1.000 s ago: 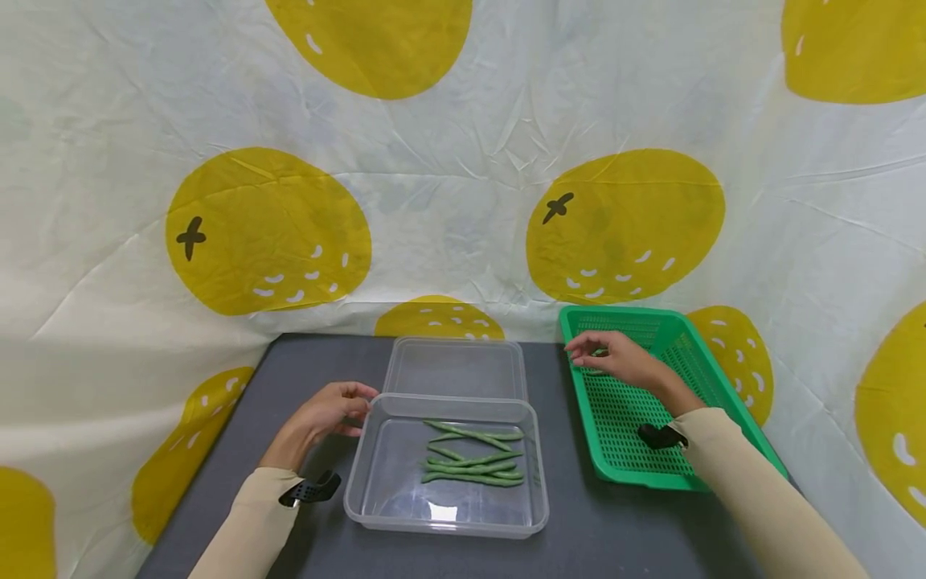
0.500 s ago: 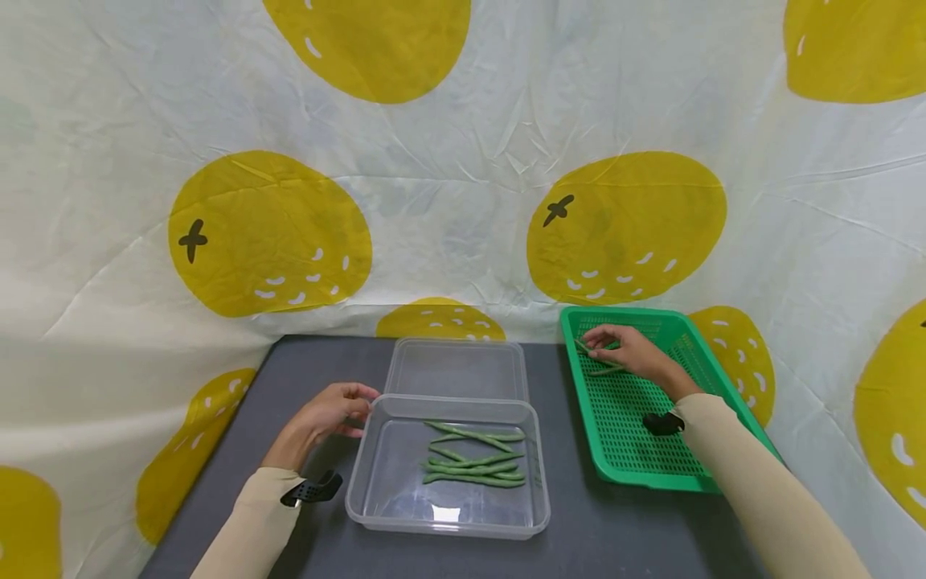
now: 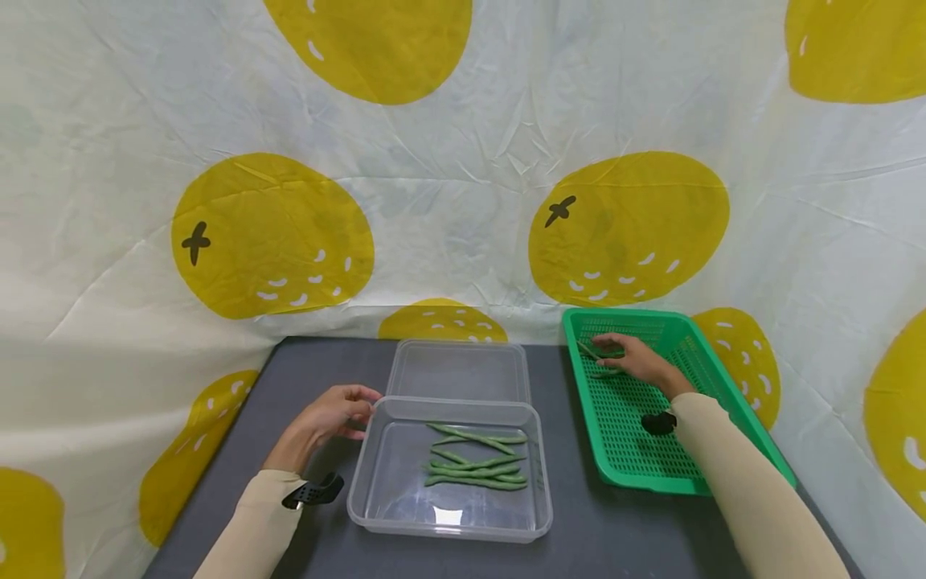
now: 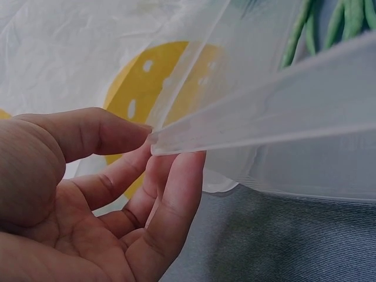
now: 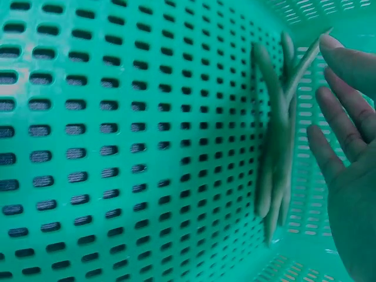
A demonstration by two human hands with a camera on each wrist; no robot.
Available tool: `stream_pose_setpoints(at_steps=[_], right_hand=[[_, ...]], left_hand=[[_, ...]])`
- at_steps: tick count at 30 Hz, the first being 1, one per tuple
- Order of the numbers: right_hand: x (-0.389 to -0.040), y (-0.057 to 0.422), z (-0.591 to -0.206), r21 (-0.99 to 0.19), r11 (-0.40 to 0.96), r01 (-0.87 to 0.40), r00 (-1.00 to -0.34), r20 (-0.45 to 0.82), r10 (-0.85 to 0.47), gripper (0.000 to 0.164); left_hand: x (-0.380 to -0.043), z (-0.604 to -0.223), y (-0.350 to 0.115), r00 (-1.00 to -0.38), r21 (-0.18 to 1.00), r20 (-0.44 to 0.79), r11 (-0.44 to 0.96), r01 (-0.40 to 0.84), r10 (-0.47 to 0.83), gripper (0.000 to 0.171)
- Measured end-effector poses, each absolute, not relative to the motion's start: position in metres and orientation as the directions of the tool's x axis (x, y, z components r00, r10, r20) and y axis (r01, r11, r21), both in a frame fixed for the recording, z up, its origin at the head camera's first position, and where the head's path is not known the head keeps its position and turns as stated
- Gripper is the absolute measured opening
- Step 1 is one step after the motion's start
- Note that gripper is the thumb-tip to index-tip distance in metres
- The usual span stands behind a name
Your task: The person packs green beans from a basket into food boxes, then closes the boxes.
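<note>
My left hand point(image 3: 336, 414) pinches the rim corner of a clear plastic container point(image 3: 383, 494) between thumb and fingers point(image 4: 182, 194). Inside the container several green beans point(image 3: 477, 482) lie sideways, mostly on its right side. Over at the right, my right hand point(image 3: 640, 362) reaches into the far part of a green plastic basket point(image 3: 637, 450). In the right wrist view, a small bunch of green beans point(image 5: 279, 129) lies against the basket's wall. The fingers of that hand are spread beside the beans, with the thumb tip close to one bean's end; whether it touches is unclear.
A clear flat lid point(image 3: 459, 366) lies behind the container on the dark grey table point(image 3: 311, 362). White cloth point(image 3: 448, 217) with yellow fruit prints hangs behind and at both sides. The basket stands close to the right-hand cloth.
My right hand has moved from over the basket's left rim rightward and into the basket, by the beans. My left hand stays at the container's corner.
</note>
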State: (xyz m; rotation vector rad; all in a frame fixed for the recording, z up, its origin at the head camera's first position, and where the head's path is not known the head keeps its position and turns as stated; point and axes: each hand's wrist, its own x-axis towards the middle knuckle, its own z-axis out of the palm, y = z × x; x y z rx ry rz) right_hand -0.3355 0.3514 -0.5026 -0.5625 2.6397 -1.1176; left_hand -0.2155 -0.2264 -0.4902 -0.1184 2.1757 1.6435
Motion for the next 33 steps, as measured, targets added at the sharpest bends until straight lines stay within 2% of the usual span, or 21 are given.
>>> stream_pose_setpoints(at_steps=[10, 16, 27, 33], right_hand=[[-0.333, 0.356, -0.511, -0.690, 0.658, -0.303, -0.876, -0.071, -0.478, 0.039], [-0.333, 0.361, -0.512, -0.616, 0.717, -0.324, -0.871, -0.100, -0.480, 0.028], [-0.325, 0.377, -0.511, -0.464, 0.780, -0.420, -0.850, -0.101, -0.518, 0.016], [-0.321, 0.380, -0.511, -0.416, 0.776, -0.473, -0.829, -0.087, -0.552, 0.017]], left_hand=[[-0.216, -0.489, -0.227, -0.913, 0.914, -0.355, 0.280, -0.294, 0.199, 0.040], [-0.217, -0.489, -0.227, -0.913, 0.911, -0.358, 0.285, -0.297, 0.193, 0.041], [-0.217, -0.492, -0.227, -0.915, 0.909, -0.363, 0.284, -0.306, 0.176, 0.039], [-0.216, -0.491, -0.227, -0.913, 0.904, -0.373, 0.290, -0.316, 0.167, 0.037]])
